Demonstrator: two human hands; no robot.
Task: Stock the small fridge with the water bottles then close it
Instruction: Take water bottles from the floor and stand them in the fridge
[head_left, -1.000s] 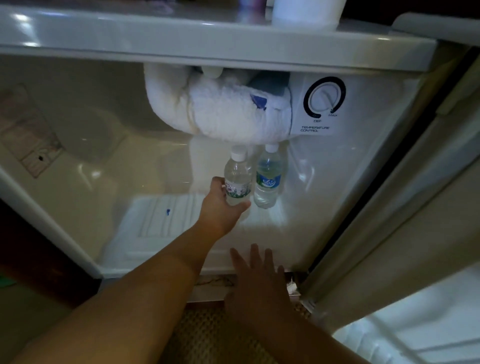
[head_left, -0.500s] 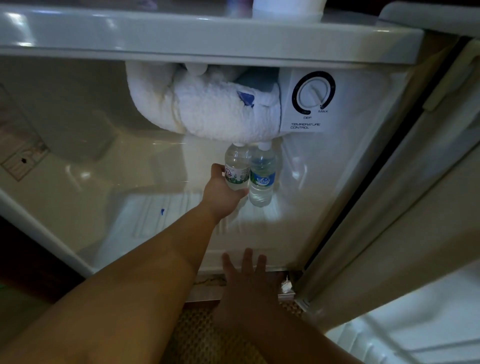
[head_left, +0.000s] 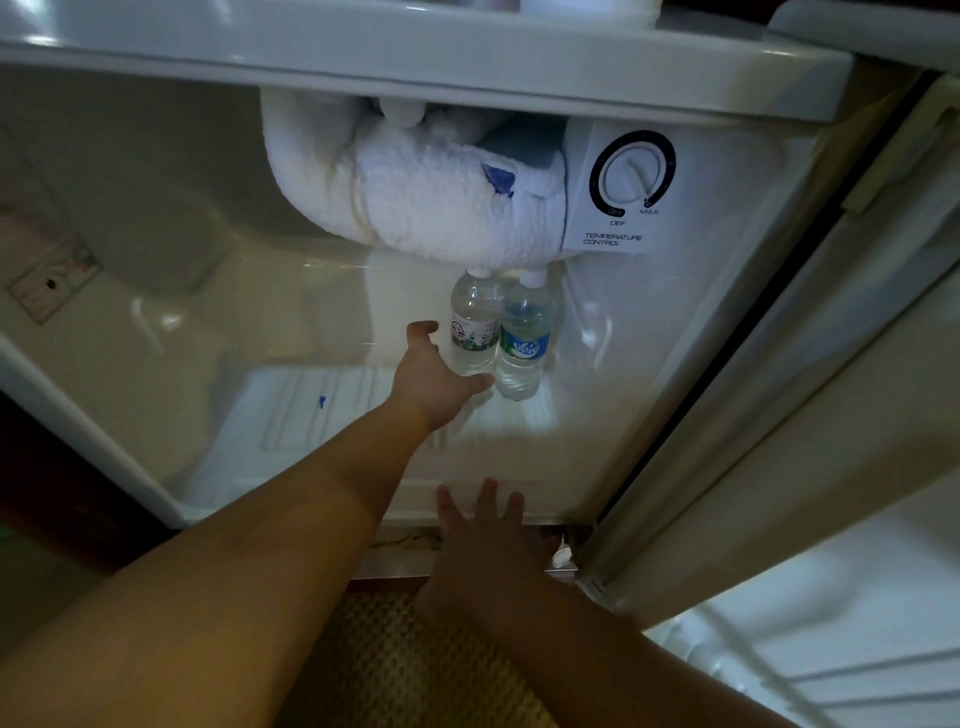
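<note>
Room: dim; dark floor shows at the left of the fridge, and a woven mat (head_left: 415, 660) lies on the floor in front of it.
Fridge: a small white fridge (head_left: 717, 322) stands open, its inside lit and glossy, its top edge running across the upper part of the view.
Door: the fridge door (head_left: 779, 493) is swung out at the right, its ribbed white inner lining showing at the lower right corner.
Fridge floor: the white ribbed floor (head_left: 311, 415) carries a small blue mark near its left half; the rest of the left side is bare.
Freezer box: a thickly frosted compartment (head_left: 441, 202) hangs under the top of the fridge, at the back.
Dial: a temperature control knob (head_left: 631, 174) sits just right of the frost, marked OFF, DEF and MAX.
Left bottle: a clear water bottle (head_left: 470, 312) with a white cap stands upright on the fridge floor near the back right, beneath the frost.
Right bottle: a second water bottle (head_left: 527, 332) with a blue and green label stands upright touching the first, on its right.
Left hand: the left hand (head_left: 434, 382) reaches into the fridge, fingers loosely spread in an open curl around the lower part of the clear bottle; whether it still touches is unclear.
Right hand: the right hand (head_left: 483, 545) lies flat with fingers spread at the front edge of the fridge floor, holding nothing.
</note>
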